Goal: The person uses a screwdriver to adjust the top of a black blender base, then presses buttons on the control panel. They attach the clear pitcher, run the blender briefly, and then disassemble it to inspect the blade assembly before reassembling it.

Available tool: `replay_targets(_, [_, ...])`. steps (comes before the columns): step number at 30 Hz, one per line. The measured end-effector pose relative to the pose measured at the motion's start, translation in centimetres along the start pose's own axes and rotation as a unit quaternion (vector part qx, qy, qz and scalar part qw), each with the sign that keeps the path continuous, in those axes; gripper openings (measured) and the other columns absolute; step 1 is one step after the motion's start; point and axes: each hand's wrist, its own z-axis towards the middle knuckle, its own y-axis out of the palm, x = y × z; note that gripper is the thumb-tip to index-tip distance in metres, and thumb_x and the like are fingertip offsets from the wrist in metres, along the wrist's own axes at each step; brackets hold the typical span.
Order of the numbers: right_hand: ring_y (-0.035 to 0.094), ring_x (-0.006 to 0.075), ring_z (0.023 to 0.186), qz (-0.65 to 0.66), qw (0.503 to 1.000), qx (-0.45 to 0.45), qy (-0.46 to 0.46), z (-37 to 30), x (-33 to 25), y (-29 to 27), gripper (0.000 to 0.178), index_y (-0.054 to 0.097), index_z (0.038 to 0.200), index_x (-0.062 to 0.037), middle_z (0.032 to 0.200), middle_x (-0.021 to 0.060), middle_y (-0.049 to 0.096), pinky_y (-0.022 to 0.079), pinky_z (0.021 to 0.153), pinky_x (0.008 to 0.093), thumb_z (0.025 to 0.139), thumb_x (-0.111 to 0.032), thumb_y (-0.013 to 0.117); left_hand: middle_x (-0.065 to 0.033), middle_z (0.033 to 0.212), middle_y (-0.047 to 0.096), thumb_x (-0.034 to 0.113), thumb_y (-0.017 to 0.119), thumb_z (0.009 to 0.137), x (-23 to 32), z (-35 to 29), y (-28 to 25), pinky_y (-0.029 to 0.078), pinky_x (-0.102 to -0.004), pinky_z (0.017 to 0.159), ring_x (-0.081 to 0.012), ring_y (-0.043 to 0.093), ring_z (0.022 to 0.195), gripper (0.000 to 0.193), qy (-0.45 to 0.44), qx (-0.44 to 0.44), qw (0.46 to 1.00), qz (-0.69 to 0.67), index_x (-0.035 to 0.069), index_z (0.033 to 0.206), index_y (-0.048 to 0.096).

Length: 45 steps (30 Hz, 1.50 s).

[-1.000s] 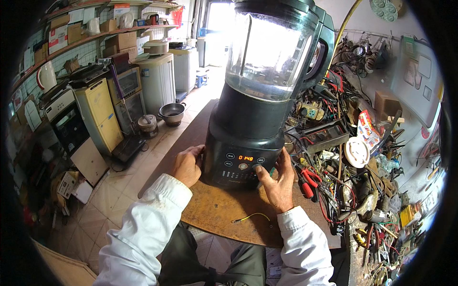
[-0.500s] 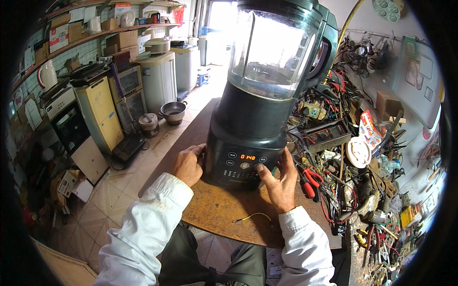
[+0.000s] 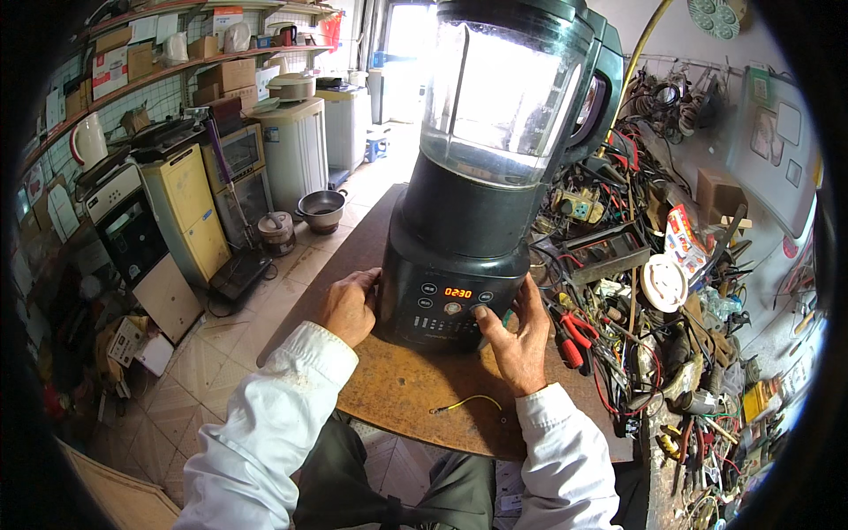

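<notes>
A black countertop blender (image 3: 461,216) stands upright on the brown wooden table (image 3: 397,393), its clear jug (image 3: 495,106) seated on the base and the lid on top. Orange digits glow on its control panel (image 3: 450,305). My left hand (image 3: 350,307) holds the lower left side of the base, fingers partly hidden behind it. On the right side, my right hand (image 3: 519,340) wraps the edge of the base, its thumb on the panel's right-hand buttons. A short yellow-green wire (image 3: 473,400) lies on the table in front of the blender.
A heap of tools, cables and parts (image 3: 671,327) crowds the right, with red-handled pliers (image 3: 579,331) near the table's edge. Old appliances (image 3: 190,208) line the left wall below a loaded shelf (image 3: 159,75). A metal pot (image 3: 321,210) sits on the tiled floor.
The orange digits on the blender's panel have changed, and the small lights beneath them look dimmer. Both hands and the blender stay in about the same place.
</notes>
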Motion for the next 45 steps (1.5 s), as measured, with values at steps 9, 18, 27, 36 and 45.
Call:
replay_targets(9, [0.055, 0.0264, 0.128, -0.028, 0.999, 0.004, -0.016, 0.0, 0.5, -0.1, 0.085, 0.041, 0.152, 0.0043, 0.145, 0.0195, 0.052, 0.044, 0.109, 0.0401, 0.082, -0.019, 0.081, -0.0207, 0.113, 0.073, -0.005, 0.057, 0.091, -0.4, -0.1, 0.2, 0.057, -0.0419, 0.088, -0.039, 0.072, 0.102, 0.032, -0.014, -0.002, 1.0, -0.008, 0.0, 0.119, 0.071])
replay_targets(18, [0.056, 0.0264, 0.128, -0.016, 1.0, -0.001, -0.013, 0.0, 0.0, 0.0, 0.084, 0.041, 0.152, 0.0041, 0.144, 0.0185, 0.054, 0.044, 0.109, 0.0398, 0.082, -0.019, 0.082, -0.022, 0.11, 0.073, -0.007, 0.057, 0.089, -0.8, -0.1, 0.5, 0.057, -0.042, 0.087, -0.0397, 0.072, 0.101, 0.033, 0.005, 0.002, 1.0, 0.009, 0.0, 0.117, 0.072])
replay_targets(27, [0.056, 0.0267, 0.127, -0.001, 1.0, 0.007, -0.004, -0.1, 0.0, 0.1, 0.085, 0.042, 0.151, 0.0043, 0.143, 0.0188, 0.054, 0.044, 0.109, 0.0402, 0.081, -0.021, 0.083, -0.0223, 0.107, 0.074, -0.011, 0.056, 0.088, -0.9, -0.1, 0.7, 0.057, -0.04, 0.086, -0.0384, 0.073, 0.098, 0.033, 0.02, 0.021, 0.999, -0.015, -0.002, 0.115, 0.072])
replay_targets(36, [0.056, 0.028, 0.128, -0.028, 0.999, 0.01, -0.016, -0.1, 0.4, 0.0, 0.086, 0.042, 0.151, 0.0052, 0.144, 0.0207, 0.054, 0.044, 0.109, 0.04, 0.08, -0.021, 0.082, -0.0231, 0.11, 0.073, -0.012, 0.054, 0.087, -0.6, -0.2, 0.5, 0.057, -0.0399, 0.087, -0.0389, 0.072, 0.101, 0.034, 0.013, 0.017, 1.0, -0.012, -0.003, 0.116, 0.071])
replay_targets(45, [0.056, 0.0289, 0.129, -0.027, 0.999, 0.005, -0.02, 0.1, 0.8, -0.1, 0.087, 0.041, 0.151, 0.0061, 0.144, 0.0217, 0.054, 0.043, 0.111, 0.0407, 0.08, -0.02, 0.083, -0.0229, 0.109, 0.073, -0.011, 0.054, 0.087, -0.8, -0.1, 0.5, 0.057, -0.0387, 0.087, -0.0378, 0.072, 0.101, 0.035, 0.021, 0.017, 0.999, -0.038, -0.002, 0.116, 0.071])
